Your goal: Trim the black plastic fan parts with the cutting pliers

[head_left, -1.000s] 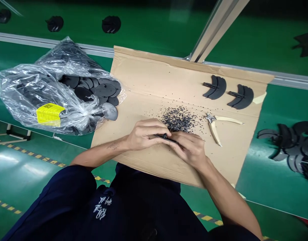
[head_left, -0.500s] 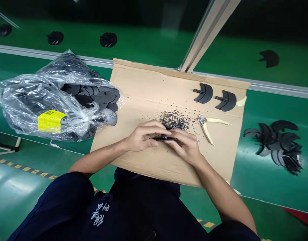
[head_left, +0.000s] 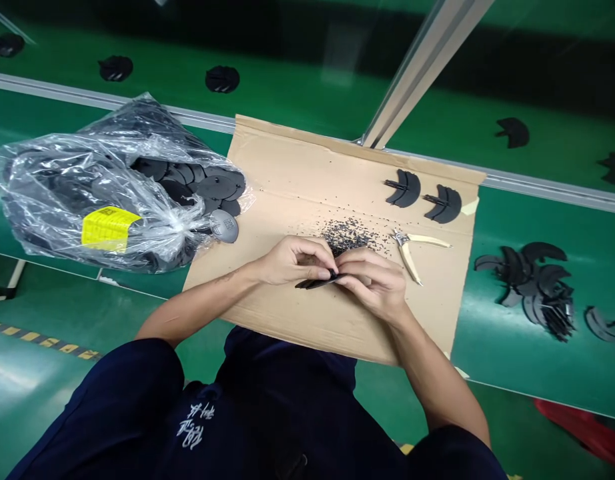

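Note:
My left hand (head_left: 292, 260) and my right hand (head_left: 375, 283) meet over the near part of a sheet of brown cardboard (head_left: 287, 167). Both pinch a thin flat black plastic part (head_left: 317, 282), which sticks out below the fingertips, tilted down to the left. Just beyond my hands lies a heap of small black plastic trimmings (head_left: 350, 235). To the right of the heap rest cream-handled cutting pliers (head_left: 412, 248), untouched. Two black crescent-shaped parts (head_left: 422, 195) lie side by side near the cardboard's far right corner.
A clear plastic bag (head_left: 92, 180) full of black discs, with a yellow label, lies at the left. A pile of black curved parts (head_left: 532, 280) sits on the green surface at the right. More black parts ride the green belt (head_left: 307, 80) beyond a metal rail.
The black part was level between my hands and now tilts down to the left. My hands stay in the same place over the cardboard. The view has shifted slightly.

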The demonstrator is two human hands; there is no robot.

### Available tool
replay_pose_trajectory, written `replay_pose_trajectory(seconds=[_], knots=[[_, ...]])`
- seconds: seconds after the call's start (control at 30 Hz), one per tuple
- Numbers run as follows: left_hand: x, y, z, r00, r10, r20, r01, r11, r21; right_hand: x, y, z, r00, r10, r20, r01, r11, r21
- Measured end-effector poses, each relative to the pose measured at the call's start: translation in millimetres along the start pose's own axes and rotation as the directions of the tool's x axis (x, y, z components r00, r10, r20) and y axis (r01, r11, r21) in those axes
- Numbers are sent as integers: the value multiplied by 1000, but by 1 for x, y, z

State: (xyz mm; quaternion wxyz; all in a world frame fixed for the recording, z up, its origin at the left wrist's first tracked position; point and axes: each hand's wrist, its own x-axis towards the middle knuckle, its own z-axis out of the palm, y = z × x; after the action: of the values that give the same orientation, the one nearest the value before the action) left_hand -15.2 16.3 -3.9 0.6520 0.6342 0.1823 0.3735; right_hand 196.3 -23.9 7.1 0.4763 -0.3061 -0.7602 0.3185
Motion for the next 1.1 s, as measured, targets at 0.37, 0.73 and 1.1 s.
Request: replay_pose_trajectory(seconds=[0.37, 0.73, 1.1], knots=[[2, -1, -1, 971, -237, -21, 233, 966, -110, -2, -7, 7, 989, 49, -138, -68, 989, -132], [1, -10, 3, 981, 49, -187, 0, 967, 255, -40, 18, -87, 944, 330, -31, -233, 596, -769], [2, -11, -2, 927, 296, -231, -164, 872, 461, -30, 18, -94, 951, 307, -49, -230, 589, -775]])
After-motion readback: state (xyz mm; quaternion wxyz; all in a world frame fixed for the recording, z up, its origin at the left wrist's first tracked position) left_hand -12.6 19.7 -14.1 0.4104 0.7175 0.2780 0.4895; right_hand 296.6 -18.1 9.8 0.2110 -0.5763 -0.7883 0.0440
